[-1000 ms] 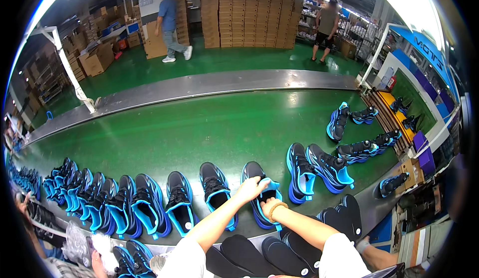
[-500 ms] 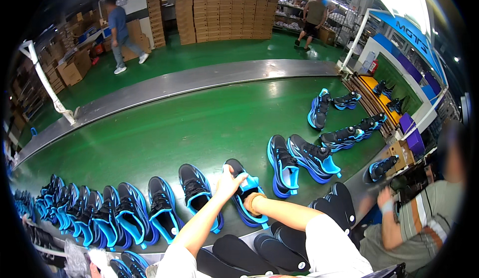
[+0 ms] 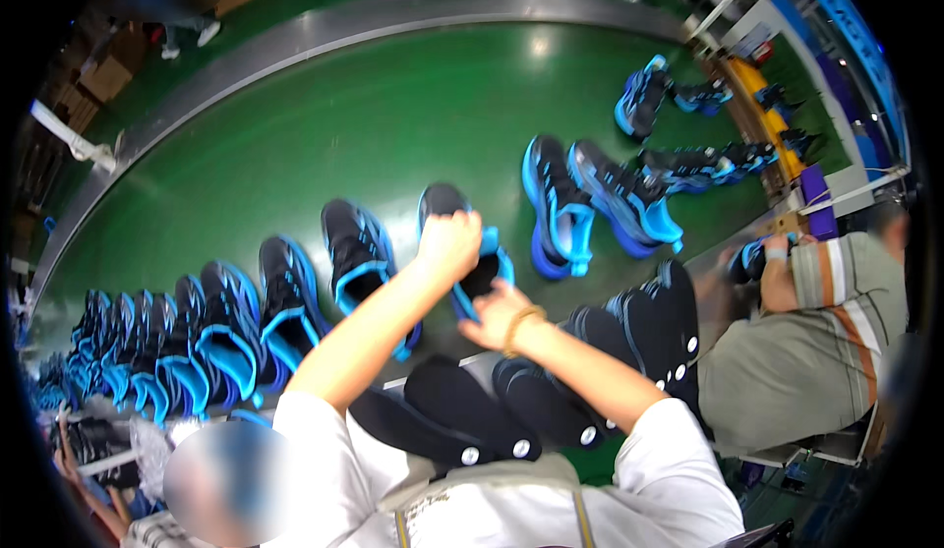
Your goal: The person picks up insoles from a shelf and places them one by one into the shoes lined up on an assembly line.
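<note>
A black and blue sneaker [image 3: 442, 201] stands on the green belt in front of me, toe pointing away. My left hand [image 3: 452, 243] is closed on its upper near the tongue, and its fingers hide part of the opening. At the heel end is my right hand [image 3: 495, 312], thumb and fingers apart, a band round its wrist. Whether its fingertips touch the collar, I cannot tell. Just left stands another such sneaker [image 3: 349, 233], partly behind my left forearm. Black insoles [image 3: 452, 401] with white round dots lie along the near edge.
A row of matching sneakers [image 3: 231, 312] runs off to the left. More shoes [image 3: 556, 204] stand to the right. A metal rail [image 3: 393, 12] borders the belt's far side. A co-worker [image 3: 806, 322] sits at the right, hands at a shoe; another person [image 3: 226, 479] is at lower left.
The view has tilted down, so the belt and shoes sit higher. My right hand has drawn back from inside the sneaker to its heel. My left hand stays at the tongue.
</note>
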Demonstrator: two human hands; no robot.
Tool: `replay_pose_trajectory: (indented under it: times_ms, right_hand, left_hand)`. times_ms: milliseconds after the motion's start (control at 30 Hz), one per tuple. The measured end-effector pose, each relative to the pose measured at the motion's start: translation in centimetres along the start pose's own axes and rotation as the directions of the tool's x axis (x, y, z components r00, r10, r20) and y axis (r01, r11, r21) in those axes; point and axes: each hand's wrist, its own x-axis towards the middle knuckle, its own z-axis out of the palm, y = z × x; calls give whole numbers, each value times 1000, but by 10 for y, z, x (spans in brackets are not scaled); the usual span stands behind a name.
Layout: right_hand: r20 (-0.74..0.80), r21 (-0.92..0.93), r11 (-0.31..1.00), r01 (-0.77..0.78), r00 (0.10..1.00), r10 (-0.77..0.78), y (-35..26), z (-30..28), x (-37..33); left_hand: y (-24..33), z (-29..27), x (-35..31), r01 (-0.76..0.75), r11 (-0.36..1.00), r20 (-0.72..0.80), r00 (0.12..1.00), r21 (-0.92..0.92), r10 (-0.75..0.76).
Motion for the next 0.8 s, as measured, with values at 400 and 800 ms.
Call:
replay_pose_trajectory:
  times_ms: [400, 800]
  right_hand:
    - [-496, 259, 964, -67, 847, 192, -27, 62, -94]
    - [-493, 342, 929, 143, 869, 48, -47, 61, -116]
  left_hand:
    - [12, -5, -84, -17, 1000, -334, 942, 15, 21]
    - [-6, 8, -9, 151, 985, 74, 987, -78, -145]
